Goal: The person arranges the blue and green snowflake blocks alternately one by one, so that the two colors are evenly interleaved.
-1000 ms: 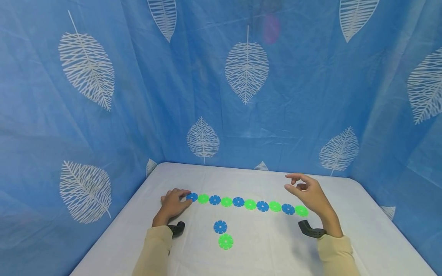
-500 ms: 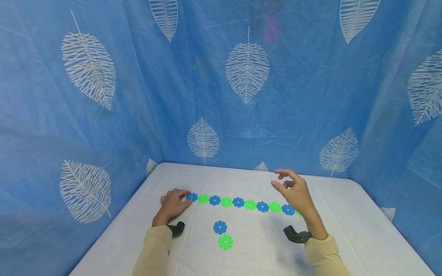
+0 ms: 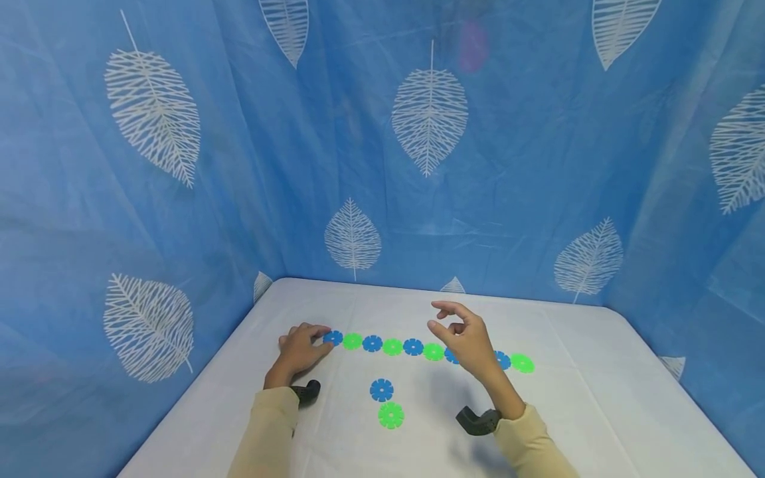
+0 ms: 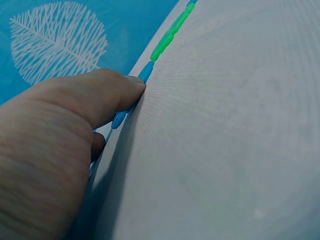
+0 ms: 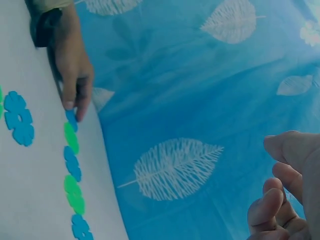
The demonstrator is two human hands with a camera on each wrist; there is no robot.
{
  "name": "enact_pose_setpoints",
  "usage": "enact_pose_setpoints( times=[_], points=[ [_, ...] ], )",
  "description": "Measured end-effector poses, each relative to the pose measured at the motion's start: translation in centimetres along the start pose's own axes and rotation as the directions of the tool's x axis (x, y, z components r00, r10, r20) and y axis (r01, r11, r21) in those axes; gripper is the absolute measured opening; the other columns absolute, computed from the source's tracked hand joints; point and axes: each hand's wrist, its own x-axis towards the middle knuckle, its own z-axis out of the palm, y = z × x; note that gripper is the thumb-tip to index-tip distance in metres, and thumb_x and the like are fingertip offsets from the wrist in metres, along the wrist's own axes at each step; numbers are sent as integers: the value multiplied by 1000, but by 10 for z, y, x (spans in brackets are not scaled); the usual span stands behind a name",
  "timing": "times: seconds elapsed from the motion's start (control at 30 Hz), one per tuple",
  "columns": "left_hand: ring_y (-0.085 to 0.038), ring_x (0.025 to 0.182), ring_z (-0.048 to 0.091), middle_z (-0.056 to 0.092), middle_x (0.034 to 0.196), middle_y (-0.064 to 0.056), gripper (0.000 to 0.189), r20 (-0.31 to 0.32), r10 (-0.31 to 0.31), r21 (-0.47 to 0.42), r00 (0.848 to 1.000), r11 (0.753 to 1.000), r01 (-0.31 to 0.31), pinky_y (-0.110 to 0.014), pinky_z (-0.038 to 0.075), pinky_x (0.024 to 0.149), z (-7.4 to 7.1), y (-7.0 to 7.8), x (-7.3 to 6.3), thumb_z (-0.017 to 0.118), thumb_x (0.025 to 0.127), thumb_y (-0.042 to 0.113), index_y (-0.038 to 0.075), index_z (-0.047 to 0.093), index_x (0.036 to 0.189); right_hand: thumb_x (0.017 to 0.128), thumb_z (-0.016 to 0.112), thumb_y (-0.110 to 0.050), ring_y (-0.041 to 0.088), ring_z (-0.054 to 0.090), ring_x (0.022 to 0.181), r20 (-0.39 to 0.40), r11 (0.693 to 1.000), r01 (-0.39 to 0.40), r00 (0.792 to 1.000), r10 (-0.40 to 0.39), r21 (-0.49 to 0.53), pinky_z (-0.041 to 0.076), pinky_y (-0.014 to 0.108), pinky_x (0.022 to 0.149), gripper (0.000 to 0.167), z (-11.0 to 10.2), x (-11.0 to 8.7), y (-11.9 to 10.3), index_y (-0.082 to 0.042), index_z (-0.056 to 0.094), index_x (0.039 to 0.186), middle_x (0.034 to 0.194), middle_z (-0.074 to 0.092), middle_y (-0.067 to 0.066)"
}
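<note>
At the left end of a row of alternating blue and green notched plastic discs, my left hand [image 3: 301,350] pinches a blue notched disc [image 3: 335,338] by its edges, thumb on the near side. The left wrist view shows the thumb on that blue disc [image 4: 120,118], with a green disc [image 4: 171,35] beyond it. My right hand [image 3: 466,336] hovers over the right part of the row, fingers loosely bent and holding nothing; it partly hides some discs. In the right wrist view the right hand's fingers [image 5: 280,200] are in the air. The row ends at the right with a green disc [image 3: 522,363].
Nearer to me lie a loose blue disc [image 3: 381,390] and, just below it, a loose green disc [image 3: 391,415]. The white-covered table [image 3: 335,438] meets a blue leaf-patterned curtain [image 3: 502,166] at its back and sides.
My right hand has moved left through the air, from above the row's right end to nearer its middle, uncovering the end green disc again. My left hand stays on the blue disc.
</note>
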Motion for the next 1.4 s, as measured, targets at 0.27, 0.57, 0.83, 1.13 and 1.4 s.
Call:
enact_pose_setpoints(
  times=[0.27,0.57,0.83,1.13,1.4],
  points=[
    [-27,115,51,65,121,-5,41,0,14,-17,1000,1000,-14,-52,27,94,-1,4,3,73,88,40,26,69,126,91,75,-27,9,44,51,54,998,-23,998,26,-59,40,26,46,36,16,-1,8,-22,67,126,111,61,11],
    [-28,119,50,64,126,-5,43,8,3,-5,1000,1000,-3,-52,26,95,-6,5,4,71,89,42,27,68,129,90,76,-27,8,43,48,115,998,-32,993,38,-54,39,26,46,35,36,6,9,-23,68,124,111,62,11],
    [-27,115,51,65,121,-5,41,0,11,-4,1000,1000,-11,-51,26,93,-6,5,2,73,88,40,26,69,126,90,76,-29,7,38,48,175,998,-60,983,59,-4,38,26,48,37,54,7,8,-26,67,126,111,60,15],
    [-27,113,52,66,120,-5,40,-6,13,-20,1000,1000,-13,-51,27,91,-7,7,0,74,87,38,24,70,125,90,76,-31,6,35,49,324,996,-78,942,89,-48,38,23,50,39,73,-3,19,-29,66,127,114,61,18],
    [-27,113,52,66,120,-4,41,-9,15,-17,1000,1000,-15,-50,27,91,-4,5,-1,74,87,39,25,70,125,89,76,-34,5,30,48,424,990,-88,897,128,-113,35,23,49,44,84,-11,31,-19,66,129,110,57,17]
  ],
)
